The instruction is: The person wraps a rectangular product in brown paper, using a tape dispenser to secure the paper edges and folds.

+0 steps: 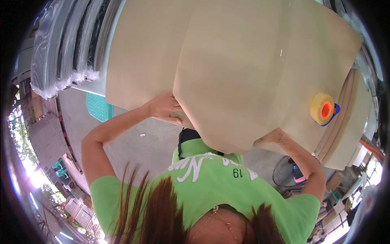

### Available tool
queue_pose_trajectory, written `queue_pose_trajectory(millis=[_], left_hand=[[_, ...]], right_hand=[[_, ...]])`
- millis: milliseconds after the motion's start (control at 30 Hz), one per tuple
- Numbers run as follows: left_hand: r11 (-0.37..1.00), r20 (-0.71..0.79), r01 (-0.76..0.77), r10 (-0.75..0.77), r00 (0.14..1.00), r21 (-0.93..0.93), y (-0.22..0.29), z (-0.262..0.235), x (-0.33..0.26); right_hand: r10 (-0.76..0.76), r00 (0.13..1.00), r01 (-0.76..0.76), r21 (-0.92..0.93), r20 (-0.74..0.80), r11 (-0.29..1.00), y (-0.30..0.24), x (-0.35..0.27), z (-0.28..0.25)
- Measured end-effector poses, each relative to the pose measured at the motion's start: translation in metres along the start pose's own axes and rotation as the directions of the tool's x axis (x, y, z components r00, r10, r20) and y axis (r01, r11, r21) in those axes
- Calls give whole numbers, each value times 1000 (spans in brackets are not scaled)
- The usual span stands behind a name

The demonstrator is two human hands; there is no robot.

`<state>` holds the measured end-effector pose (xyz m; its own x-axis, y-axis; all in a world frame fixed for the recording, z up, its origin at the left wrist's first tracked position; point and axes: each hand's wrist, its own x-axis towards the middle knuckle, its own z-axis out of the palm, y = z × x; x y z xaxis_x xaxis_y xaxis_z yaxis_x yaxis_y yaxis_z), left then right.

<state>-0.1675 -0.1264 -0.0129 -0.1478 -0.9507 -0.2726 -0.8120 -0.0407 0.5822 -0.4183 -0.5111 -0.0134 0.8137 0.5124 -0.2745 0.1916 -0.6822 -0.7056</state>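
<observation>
A large tan sheet of paper or thin card (235, 65) spreads in front of me, its near edge raised and curled toward my body. Under it lies a second tan layer (140, 81), showing at the left. My left hand (165, 107) rests on that lower layer with thumb and fingers apart; some fingertips pass beneath the raised edge. At the near right edge of the upper sheet, my right hand (269, 138) appears closed on it, its fingers mostly hidden and blurred. A yellow tape roll (323, 109) with an orange core and a blue part sits on the right side.
Several long pieces wrapped in clear plastic (67, 49) stand at the far left. A turquoise perforated stool top (98, 107) shows below the sheet's left edge. Folded tan material (339, 118) lies at the right. Grey concrete floor (134, 138) shows below, with a round fan-like frame (284, 171) on the right.
</observation>
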Motion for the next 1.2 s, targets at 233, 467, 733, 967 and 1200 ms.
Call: queue_pose_trajectory(millis=[233, 467, 733, 967, 1200], left_hand=[[971, -218, 231, -213, 952, 60, 46, 32, 20], [952, -272, 233, -282, 920, -198, 141, 108, 50], [335, -364, -168, -911, 195, -927, 112, 78, -5], [125, -182, -184, -924, 337, -975, 44, 31, 26], [204, -191, 33, -956, 223, -979, 47, 31, 41]], right_hand=[[23, 997, -33, -126, -76, 991, -8, 1, 33], [239, 935, -277, -120, -260, 953, -65, 29, 133], [188, 383, -321, 61, -904, 945, -135, -22, 137], [916, -46, 132, 906, -399, 402, -68, -8, 42], [880, -143, -79, 891, -453, 447, -46, 13, 49]])
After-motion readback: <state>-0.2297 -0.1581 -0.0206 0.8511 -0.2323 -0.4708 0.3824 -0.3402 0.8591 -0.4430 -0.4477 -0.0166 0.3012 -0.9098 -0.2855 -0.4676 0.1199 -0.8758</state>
